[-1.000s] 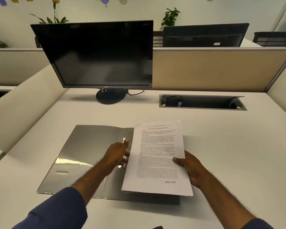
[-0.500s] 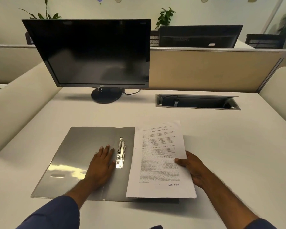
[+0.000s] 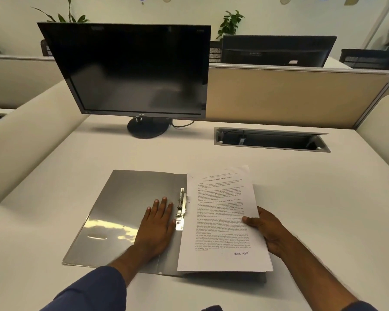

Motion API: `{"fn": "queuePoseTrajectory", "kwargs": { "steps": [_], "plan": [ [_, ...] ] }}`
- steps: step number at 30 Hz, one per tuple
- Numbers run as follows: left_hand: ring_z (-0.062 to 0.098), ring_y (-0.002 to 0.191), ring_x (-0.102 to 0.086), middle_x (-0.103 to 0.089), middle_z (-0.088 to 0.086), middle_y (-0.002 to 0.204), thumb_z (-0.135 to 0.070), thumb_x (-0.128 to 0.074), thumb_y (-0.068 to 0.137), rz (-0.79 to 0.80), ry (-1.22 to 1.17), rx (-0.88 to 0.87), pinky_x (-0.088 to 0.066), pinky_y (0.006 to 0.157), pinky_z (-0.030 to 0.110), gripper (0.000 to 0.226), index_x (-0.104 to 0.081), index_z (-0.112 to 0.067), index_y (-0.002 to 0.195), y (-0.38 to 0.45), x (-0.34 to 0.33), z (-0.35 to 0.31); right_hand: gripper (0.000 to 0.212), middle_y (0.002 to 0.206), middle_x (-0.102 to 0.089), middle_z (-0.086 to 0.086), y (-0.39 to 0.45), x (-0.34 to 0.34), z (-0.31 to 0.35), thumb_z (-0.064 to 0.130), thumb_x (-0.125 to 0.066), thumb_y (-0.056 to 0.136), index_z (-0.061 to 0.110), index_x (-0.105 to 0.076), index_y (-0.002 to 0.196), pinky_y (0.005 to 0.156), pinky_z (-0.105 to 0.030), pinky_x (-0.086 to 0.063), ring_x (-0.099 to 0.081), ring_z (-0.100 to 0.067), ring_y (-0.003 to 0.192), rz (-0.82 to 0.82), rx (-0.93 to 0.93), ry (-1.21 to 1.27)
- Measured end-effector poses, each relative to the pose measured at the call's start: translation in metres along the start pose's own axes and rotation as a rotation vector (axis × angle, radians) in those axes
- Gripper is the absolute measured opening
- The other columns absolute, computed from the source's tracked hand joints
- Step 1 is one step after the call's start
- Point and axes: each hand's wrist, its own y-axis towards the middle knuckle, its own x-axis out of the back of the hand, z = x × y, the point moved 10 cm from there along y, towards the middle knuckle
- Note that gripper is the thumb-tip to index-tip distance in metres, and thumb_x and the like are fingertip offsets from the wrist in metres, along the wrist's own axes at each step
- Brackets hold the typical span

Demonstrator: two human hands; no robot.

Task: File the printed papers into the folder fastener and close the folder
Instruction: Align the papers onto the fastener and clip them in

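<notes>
Being thin, light and floppy, the printed papers (image 3: 222, 218) are pinched at their right edge by the right hand (image 3: 265, 230) over the open folder (image 3: 126, 198), pressed flat by the open left hand (image 3: 157, 223) beside the metal fastener (image 3: 182, 205), and are judged best supported near the punched edge.

Even, bright overhead office light, bright glare patch on the grey folder (image 3: 126, 212) cover, soft shadow under the printed papers (image 3: 222, 221), dim reflections in the dark monitor (image 3: 130, 70), wide-angle bending at frame edges, sleeve (image 3: 92, 290) slightly blurred.
</notes>
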Motion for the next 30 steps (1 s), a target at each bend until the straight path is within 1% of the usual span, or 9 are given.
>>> {"fn": "queuePoseTrajectory", "kwargs": {
  "steps": [4,8,10,13,14,20,23,27,30],
  "plan": [
    [0.019,0.151,0.015,0.014,-0.003,0.163,-0.047,-0.013,0.103,-0.005,-0.019,-0.021,0.013,0.118,0.033,0.060,0.005,-0.023,0.155,0.002,-0.001,-0.012,0.032,0.111,-0.074,-0.014,-0.001,0.004,-0.001,-0.003,-0.063,0.087,0.011,-0.065,0.115,0.069,-0.043,-0.060,-0.072,-0.037,0.096,0.000,-0.010,-0.003],
    [0.018,0.150,0.016,0.014,-0.003,0.163,-0.047,-0.014,0.103,-0.011,-0.020,-0.020,0.013,0.118,0.033,0.060,0.005,-0.023,0.155,0.004,-0.004,-0.019,0.033,0.112,-0.073,-0.015,-0.001,0.009,-0.003,-0.005,-0.062,0.087,0.010,-0.064,0.116,0.072,-0.045,-0.060,-0.071,-0.038,0.098,-0.008,-0.019,0.014],
    [0.019,0.150,0.017,0.014,-0.003,0.164,-0.047,-0.014,0.103,-0.009,-0.020,-0.015,0.014,0.118,0.033,0.060,0.005,-0.024,0.155,0.005,-0.006,-0.021,0.034,0.113,-0.073,-0.016,0.000,0.013,-0.006,-0.005,-0.062,0.087,0.009,-0.064,0.117,0.075,-0.047,-0.060,-0.071,-0.039,0.099,-0.017,-0.026,0.019],
    [0.020,0.151,0.015,0.013,-0.002,0.164,-0.047,-0.014,0.103,-0.010,-0.021,-0.010,0.013,0.119,0.034,0.060,0.004,-0.024,0.156,0.006,-0.007,-0.023,0.035,0.116,-0.071,-0.017,0.003,0.017,-0.009,-0.005,-0.062,0.087,0.009,-0.063,0.119,0.086,-0.054,-0.056,-0.069,-0.040,0.103,-0.028,-0.036,0.010],
    [0.020,0.151,0.015,0.012,-0.001,0.164,-0.047,-0.014,0.103,-0.011,-0.021,-0.011,0.012,0.119,0.034,0.060,0.003,-0.024,0.156,0.006,-0.007,-0.024,0.035,0.115,-0.072,-0.016,0.004,0.018,-0.009,-0.005,-0.062,0.087,0.009,-0.063,0.119,0.087,-0.054,-0.056,-0.069,-0.040,0.103,-0.036,-0.039,0.000],
    [0.021,0.152,0.012,0.011,-0.001,0.165,-0.047,-0.015,0.103,-0.010,-0.025,-0.012,0.010,0.120,0.035,0.060,0.001,-0.023,0.156,0.005,-0.005,-0.026,0.031,0.106,-0.075,-0.013,0.007,0.022,-0.007,-0.006,-0.061,0.087,0.008,-0.065,0.115,0.071,-0.042,-0.060,-0.073,-0.034,0.093,-0.087,-0.041,-0.075],
    [0.021,0.152,0.011,0.009,0.000,0.165,-0.046,-0.017,0.103,-0.008,-0.028,-0.009,0.009,0.120,0.035,0.060,0.000,-0.023,0.156,0.005,-0.004,-0.026,0.031,0.107,-0.075,-0.013,0.010,0.022,-0.004,-0.007,-0.061,0.087,0.007,-0.065,0.115,0.071,-0.042,-0.061,-0.073,-0.034,0.093,-0.102,-0.051,-0.106],
    [0.022,0.152,0.013,0.012,0.000,0.165,-0.048,-0.015,0.103,0.016,-0.006,-0.001,0.010,0.120,0.036,0.061,0.003,-0.023,0.156,0.006,-0.006,-0.026,0.033,0.110,-0.073,-0.015,0.012,0.022,0.001,-0.008,-0.060,0.087,0.005,-0.065,0.116,0.076,-0.043,-0.059,-0.071,-0.035,0.096,-0.119,-0.054,-0.133],
    [0.023,0.152,0.012,0.011,0.001,0.165,-0.048,-0.015,0.103,0.020,-0.001,0.001,0.009,0.120,0.037,0.062,0.002,-0.022,0.156,0.007,-0.006,-0.025,0.032,0.108,-0.074,-0.014,0.012,0.025,0.002,-0.007,-0.061,0.085,0.005,-0.066,0.114,0.075,-0.041,-0.059,-0.073,-0.033,0.092,-0.158,-0.050,-0.166]
  ]
}}
